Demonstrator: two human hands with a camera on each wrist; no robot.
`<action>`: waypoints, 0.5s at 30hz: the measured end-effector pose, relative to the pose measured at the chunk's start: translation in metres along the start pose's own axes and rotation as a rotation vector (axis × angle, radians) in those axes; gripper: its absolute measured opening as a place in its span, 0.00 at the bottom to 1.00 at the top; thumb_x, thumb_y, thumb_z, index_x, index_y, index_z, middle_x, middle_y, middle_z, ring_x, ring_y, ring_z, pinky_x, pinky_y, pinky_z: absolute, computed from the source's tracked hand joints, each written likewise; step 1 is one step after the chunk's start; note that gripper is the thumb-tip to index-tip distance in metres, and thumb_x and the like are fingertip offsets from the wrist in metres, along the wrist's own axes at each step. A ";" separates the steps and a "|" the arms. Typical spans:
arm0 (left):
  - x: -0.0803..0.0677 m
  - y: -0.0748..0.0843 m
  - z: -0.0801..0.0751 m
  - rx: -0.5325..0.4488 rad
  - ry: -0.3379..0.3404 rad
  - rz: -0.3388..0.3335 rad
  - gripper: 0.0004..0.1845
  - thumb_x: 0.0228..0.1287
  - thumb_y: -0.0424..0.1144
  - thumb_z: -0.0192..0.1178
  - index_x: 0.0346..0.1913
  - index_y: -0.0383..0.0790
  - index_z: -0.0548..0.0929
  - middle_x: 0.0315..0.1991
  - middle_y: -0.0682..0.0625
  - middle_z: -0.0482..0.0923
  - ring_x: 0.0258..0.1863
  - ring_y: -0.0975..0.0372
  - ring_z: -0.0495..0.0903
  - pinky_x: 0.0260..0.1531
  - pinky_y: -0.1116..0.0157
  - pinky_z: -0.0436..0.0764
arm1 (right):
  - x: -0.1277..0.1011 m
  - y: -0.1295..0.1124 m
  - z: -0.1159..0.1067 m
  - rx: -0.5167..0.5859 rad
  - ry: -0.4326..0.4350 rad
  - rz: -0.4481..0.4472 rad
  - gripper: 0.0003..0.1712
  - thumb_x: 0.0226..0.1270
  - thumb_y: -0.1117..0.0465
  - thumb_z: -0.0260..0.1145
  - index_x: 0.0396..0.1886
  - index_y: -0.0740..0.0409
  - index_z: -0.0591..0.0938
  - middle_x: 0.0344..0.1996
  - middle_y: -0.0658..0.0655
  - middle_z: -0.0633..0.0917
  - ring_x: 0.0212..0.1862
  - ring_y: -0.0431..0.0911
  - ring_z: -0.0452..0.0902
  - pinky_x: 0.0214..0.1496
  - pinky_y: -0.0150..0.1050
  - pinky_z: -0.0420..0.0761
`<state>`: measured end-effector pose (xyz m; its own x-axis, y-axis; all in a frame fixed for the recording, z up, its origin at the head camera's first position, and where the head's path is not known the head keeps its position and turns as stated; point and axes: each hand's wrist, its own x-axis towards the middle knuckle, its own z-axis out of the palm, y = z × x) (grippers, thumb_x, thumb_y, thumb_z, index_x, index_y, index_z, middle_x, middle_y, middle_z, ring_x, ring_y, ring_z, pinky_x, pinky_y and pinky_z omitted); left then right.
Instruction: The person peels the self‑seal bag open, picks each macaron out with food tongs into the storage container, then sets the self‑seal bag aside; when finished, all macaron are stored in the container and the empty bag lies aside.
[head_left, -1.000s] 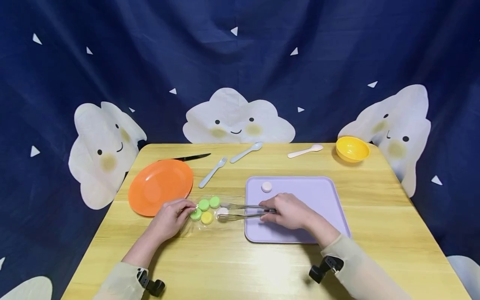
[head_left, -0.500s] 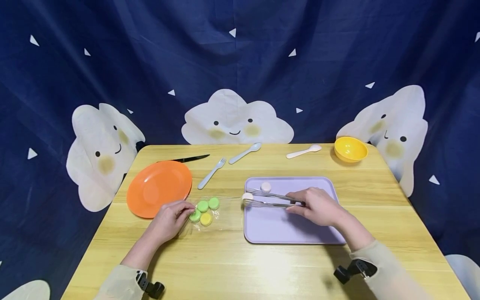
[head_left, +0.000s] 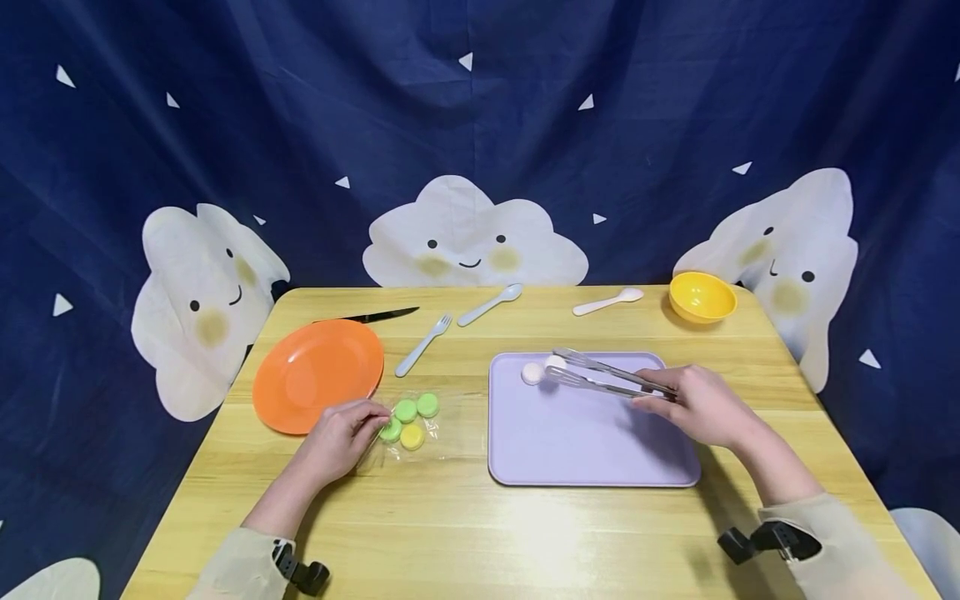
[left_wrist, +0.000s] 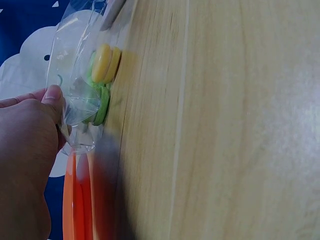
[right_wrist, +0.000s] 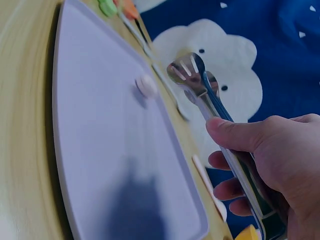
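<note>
My left hand (head_left: 341, 437) pinches the near-left edge of a clear plastic bag (head_left: 459, 429) lying on the table. Inside it are three green macarons (head_left: 406, 410) and a yellow macaron (head_left: 412, 437), which show beside my thumb in the left wrist view. Metal tongs (head_left: 600, 386) with slotted ends (right_wrist: 192, 75) are gripped in my right hand (head_left: 697, 407). Between their tips a pale macaron (head_left: 556, 362) is held over the back of the lilac tray (head_left: 585, 446). Just left of it, another pale macaron (head_left: 532, 373) sits on the tray.
An orange plate (head_left: 318, 379) lies left of the bag, partly over a black knife (head_left: 386, 315). Behind the bag lie a light-blue fork (head_left: 422, 347) and spoon (head_left: 487, 306). A white spoon (head_left: 606, 302) and yellow bowl (head_left: 702, 298) stand at the back right.
The tongs have lifted a pale macaron out from the bag area and carried it right and back, over the tray. My left hand has stayed at the bag's edge.
</note>
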<state>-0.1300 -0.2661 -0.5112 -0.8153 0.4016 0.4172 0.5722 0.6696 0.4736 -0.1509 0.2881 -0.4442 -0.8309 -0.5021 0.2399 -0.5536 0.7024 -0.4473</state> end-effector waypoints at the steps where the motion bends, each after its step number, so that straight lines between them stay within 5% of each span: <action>1: 0.000 0.000 0.000 0.000 0.000 0.000 0.08 0.64 0.27 0.74 0.42 0.42 0.91 0.40 0.56 0.88 0.42 0.60 0.89 0.43 0.57 0.90 | -0.002 0.003 0.000 -0.003 0.001 0.012 0.14 0.67 0.55 0.79 0.51 0.50 0.91 0.19 0.35 0.72 0.22 0.32 0.65 0.25 0.34 0.70; 15: 0.001 0.002 -0.001 0.002 -0.009 -0.015 0.06 0.66 0.29 0.74 0.42 0.42 0.91 0.42 0.56 0.89 0.44 0.61 0.88 0.45 0.57 0.90 | -0.015 0.029 0.008 -0.050 -0.046 0.137 0.21 0.68 0.52 0.78 0.55 0.58 0.90 0.19 0.39 0.73 0.21 0.35 0.64 0.27 0.37 0.69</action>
<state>-0.1294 -0.2651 -0.5092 -0.8243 0.3973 0.4032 0.5600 0.6766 0.4781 -0.1539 0.3119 -0.4676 -0.8959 -0.4217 0.1399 -0.4386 0.7892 -0.4298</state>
